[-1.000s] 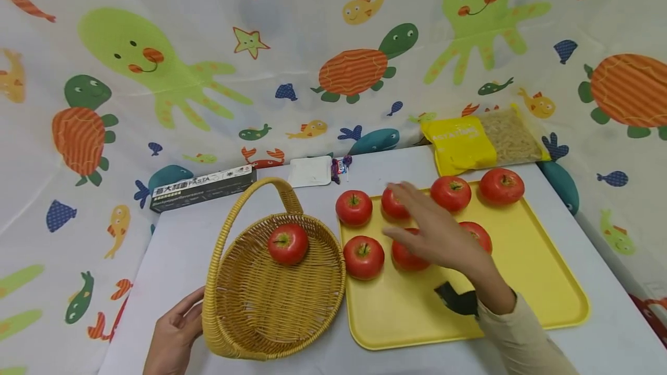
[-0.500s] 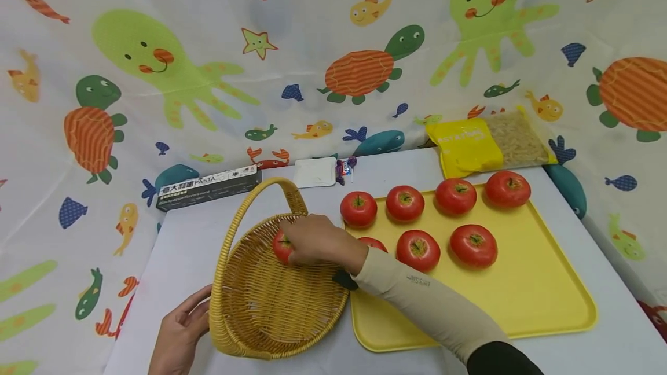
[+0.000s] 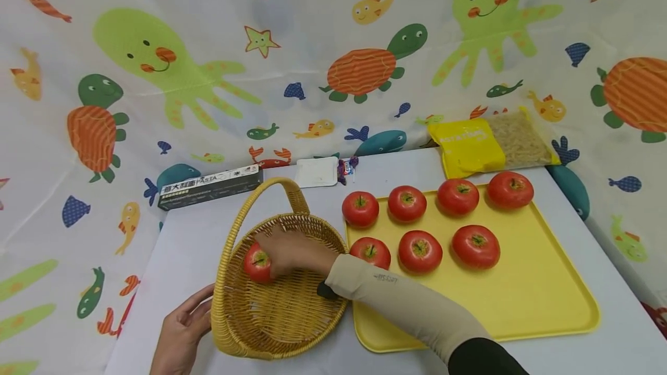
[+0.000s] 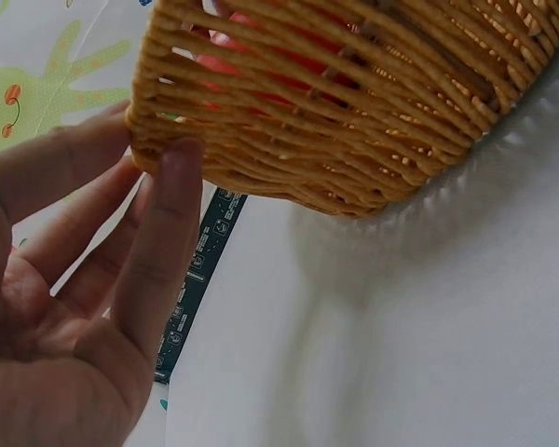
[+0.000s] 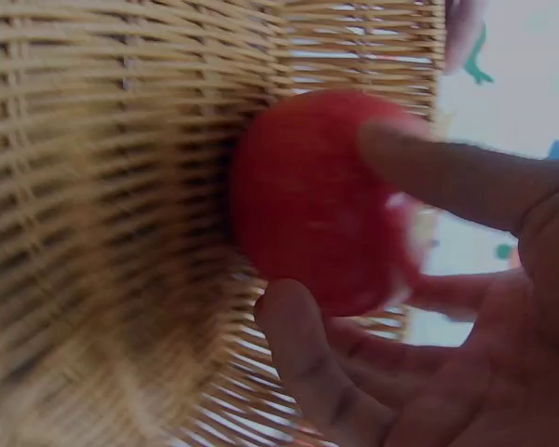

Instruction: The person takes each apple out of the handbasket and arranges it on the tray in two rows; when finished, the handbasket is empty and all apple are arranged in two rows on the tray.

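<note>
A wicker basket [image 3: 292, 320] with a tall arched handle stands on the table, left of the yellow tray. My left hand [image 3: 178, 328] pinches its left rim, with thumb and fingertips at the weave [image 4: 261, 149] in the left wrist view. Inside the basket, my right hand [image 3: 294, 252] grips a red apple [image 3: 257, 263] near the left wall. The right wrist view shows thumb and fingers spread around that apple [image 5: 321, 200], which lies close against the woven side. Part of the apple is covered by the hand in the head view.
Several red apples [image 3: 420, 252] sit in two rows on the yellow tray [image 3: 531, 305] at right. Along the back lie a black pasta box [image 3: 211, 188], a white flat packet [image 3: 316, 172], small wrapped candies [image 3: 347, 169] and a yellow pasta bag [image 3: 471, 146]. A patterned cloth hangs behind.
My right hand has swung left from above the tray into the basket and taken hold of the apple there. The apple has shifted left and nearer. My left hand stays at the rim.
</note>
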`<state>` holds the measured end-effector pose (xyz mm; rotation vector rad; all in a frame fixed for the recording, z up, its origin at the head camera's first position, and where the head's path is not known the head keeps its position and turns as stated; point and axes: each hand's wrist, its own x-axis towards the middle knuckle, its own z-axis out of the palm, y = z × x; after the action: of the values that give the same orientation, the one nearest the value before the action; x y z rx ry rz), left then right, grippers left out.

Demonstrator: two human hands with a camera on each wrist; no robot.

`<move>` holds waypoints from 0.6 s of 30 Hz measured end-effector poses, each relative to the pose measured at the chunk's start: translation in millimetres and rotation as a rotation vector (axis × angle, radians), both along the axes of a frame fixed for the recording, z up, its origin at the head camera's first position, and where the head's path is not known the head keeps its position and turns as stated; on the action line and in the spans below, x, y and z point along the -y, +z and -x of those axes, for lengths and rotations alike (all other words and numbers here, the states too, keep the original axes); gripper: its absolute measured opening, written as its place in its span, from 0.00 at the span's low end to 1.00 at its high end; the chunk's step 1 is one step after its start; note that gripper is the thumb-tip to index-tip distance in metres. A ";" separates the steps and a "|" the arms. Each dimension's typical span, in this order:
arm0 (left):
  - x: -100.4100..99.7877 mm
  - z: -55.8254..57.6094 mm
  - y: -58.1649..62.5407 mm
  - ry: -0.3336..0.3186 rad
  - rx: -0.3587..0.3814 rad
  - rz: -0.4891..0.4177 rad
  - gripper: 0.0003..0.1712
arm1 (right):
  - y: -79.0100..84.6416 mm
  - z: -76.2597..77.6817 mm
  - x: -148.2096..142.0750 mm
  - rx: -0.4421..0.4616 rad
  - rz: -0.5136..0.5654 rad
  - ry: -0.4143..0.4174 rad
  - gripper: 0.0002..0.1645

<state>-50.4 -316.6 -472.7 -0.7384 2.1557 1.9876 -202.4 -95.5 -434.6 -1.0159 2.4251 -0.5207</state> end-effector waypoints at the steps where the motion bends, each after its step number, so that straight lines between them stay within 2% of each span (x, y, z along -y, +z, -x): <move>1: -0.6 0.3 -0.1 -0.002 0.003 0.004 0.20 | -3.5 0.7 0.7 0.036 0.015 0.000 0.49; 4: -1.8 1.3 0.2 -0.003 0.018 0.019 0.24 | -14.5 4.8 1.5 0.123 0.084 0.016 0.56; 8: -1.2 1.4 1.2 0.002 0.029 0.025 0.24 | -25.7 11.2 2.0 0.187 0.215 0.061 0.54; 13: -0.8 0.9 1.2 0.004 0.004 0.011 0.21 | -30.7 15.5 2.0 0.219 0.283 0.066 0.53; 18: -1.2 0.9 0.2 0.017 -0.002 -0.010 0.21 | -28.5 15.9 0.2 0.237 0.343 0.047 0.49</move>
<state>-51.3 -315.4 -472.5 -0.7560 2.1460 2.0062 -218.4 -95.7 -463.1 -1.0738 2.1400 -1.0063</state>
